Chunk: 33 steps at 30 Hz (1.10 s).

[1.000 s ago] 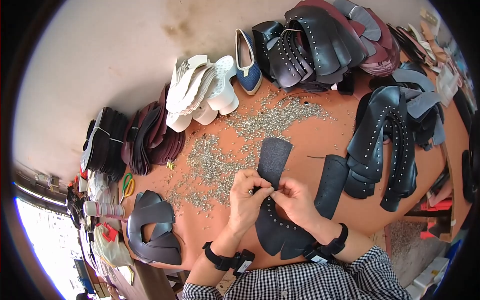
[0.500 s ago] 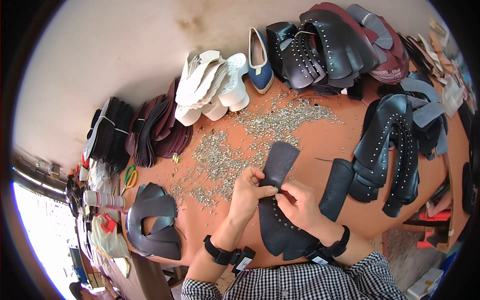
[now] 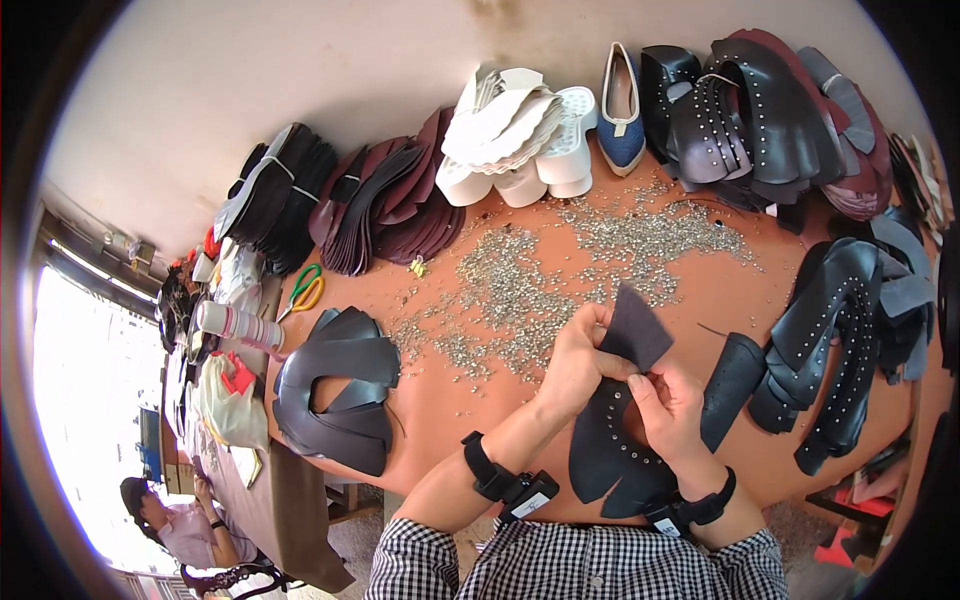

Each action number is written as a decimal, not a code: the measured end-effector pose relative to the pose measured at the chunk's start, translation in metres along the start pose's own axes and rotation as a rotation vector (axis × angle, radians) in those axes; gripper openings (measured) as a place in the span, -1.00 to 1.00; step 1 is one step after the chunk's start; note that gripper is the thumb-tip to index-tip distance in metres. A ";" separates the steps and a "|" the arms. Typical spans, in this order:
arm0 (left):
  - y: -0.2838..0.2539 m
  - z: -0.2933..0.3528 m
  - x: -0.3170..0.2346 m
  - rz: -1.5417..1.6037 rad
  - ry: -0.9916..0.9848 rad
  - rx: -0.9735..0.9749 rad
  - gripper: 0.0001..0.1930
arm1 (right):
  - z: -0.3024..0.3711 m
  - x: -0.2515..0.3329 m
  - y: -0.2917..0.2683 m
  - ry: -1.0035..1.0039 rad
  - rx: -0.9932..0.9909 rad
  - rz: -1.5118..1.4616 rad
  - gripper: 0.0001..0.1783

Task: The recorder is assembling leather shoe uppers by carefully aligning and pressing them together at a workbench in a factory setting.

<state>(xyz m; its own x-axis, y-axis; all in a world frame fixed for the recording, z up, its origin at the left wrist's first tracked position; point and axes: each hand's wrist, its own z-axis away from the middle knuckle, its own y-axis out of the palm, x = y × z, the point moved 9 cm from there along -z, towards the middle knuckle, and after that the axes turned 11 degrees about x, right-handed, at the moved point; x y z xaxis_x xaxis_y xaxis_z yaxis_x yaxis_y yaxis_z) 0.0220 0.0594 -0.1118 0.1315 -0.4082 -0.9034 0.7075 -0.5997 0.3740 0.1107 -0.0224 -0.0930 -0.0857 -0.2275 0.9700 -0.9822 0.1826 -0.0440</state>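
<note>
Both my hands hold a black leather shoe upper (image 3: 602,452), which has a row of small metal studs along its inner curve. My left hand (image 3: 572,368) is closed on its upper part, the thumb pressed on the leather. My right hand (image 3: 672,408) pinches the leather beside that thumb; whether a loose stud is between the fingertips is hidden. Above the fingers the strip's upper end shows a dull, brownish face. Loose small metal studs (image 3: 510,290) lie scattered on the table beyond my hands. Another black leather piece (image 3: 732,388) lies just right of my right hand.
Studded black uppers (image 3: 850,340) lie at the right, more (image 3: 760,120) at the back right. A blue shoe (image 3: 622,125), white soles (image 3: 568,150) and maroon pieces (image 3: 400,200) line the back. Curved black pieces (image 3: 335,390) and scissors (image 3: 303,292) are left. A person (image 3: 190,525) sits far left.
My view has swung left, so the table's things sit further right in the picture. The upper's top end has tipped and now looks shorter. Both hands keep their hold.
</note>
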 end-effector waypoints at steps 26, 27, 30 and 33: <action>-0.128 0.077 -0.037 -1.052 -0.082 -0.222 -0.95 | -0.003 -0.040 -0.012 0.221 -0.069 -0.226 -0.78; -0.123 0.079 -0.038 -1.192 0.002 -0.198 -0.94 | -0.002 -0.043 -0.010 0.240 -0.041 -0.238 -0.88; -0.119 0.080 -0.035 -1.280 0.038 -0.199 -0.93 | 0.000 -0.049 -0.010 0.222 -0.071 -0.313 -0.90; -0.114 0.077 -0.040 -1.338 0.132 -0.221 -0.93 | 0.002 -0.057 -0.013 0.260 -0.100 -0.293 -0.91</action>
<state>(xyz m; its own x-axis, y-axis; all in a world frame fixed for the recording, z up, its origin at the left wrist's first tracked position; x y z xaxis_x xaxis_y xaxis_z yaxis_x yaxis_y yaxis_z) -0.1176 0.0910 -0.1020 -0.6807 0.4692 -0.5627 0.4389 -0.3538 -0.8260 0.1278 -0.0139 -0.1484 0.2535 -0.0370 0.9666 -0.9364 0.2414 0.2548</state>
